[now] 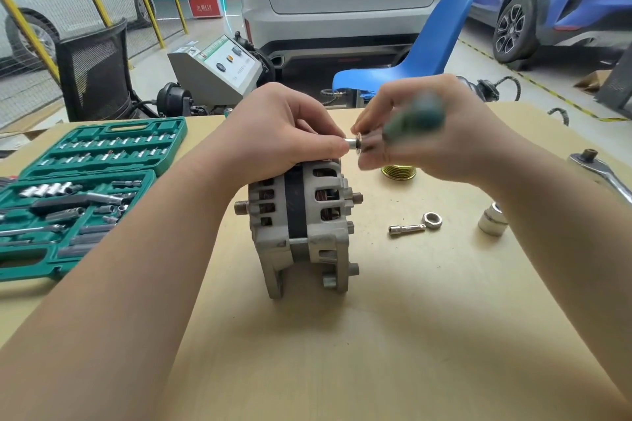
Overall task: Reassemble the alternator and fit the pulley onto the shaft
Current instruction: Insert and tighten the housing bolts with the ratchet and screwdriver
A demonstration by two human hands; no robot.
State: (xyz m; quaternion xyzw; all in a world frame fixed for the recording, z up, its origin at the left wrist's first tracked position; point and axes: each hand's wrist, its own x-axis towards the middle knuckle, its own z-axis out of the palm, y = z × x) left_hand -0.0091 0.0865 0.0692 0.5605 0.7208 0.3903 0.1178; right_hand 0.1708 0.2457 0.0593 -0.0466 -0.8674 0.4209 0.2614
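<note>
— Where is the alternator (pixel 301 225)?

— It stands on the wooden table (pixel 393 335), in the middle, with a threaded shaft end (pixel 241 207) sticking out on its left side.

— And the hands?

— The left hand (pixel 284 133) lies over the top of the alternator, fingers curled around it, its fingertips at a small metal socket (pixel 352 143). The right hand (pixel 434 126) grips a green-handled driver (pixel 415 120), which is blurred, its metal end pointing at that socket.

— The pulley?

— A brass-coloured grooved pulley (pixel 398 173) sits on the table just behind the alternator, under the right hand and partly hidden by it.

— What else is there?

— A nut (pixel 432 220) touching a short extension bar (pixel 406 229) lies to the right of the alternator, a large socket (pixel 492 223) further right, and a ratchet handle (pixel 602 174) near the table's right edge. An open green tool case (pixel 85 195) lies on the left.
</note>
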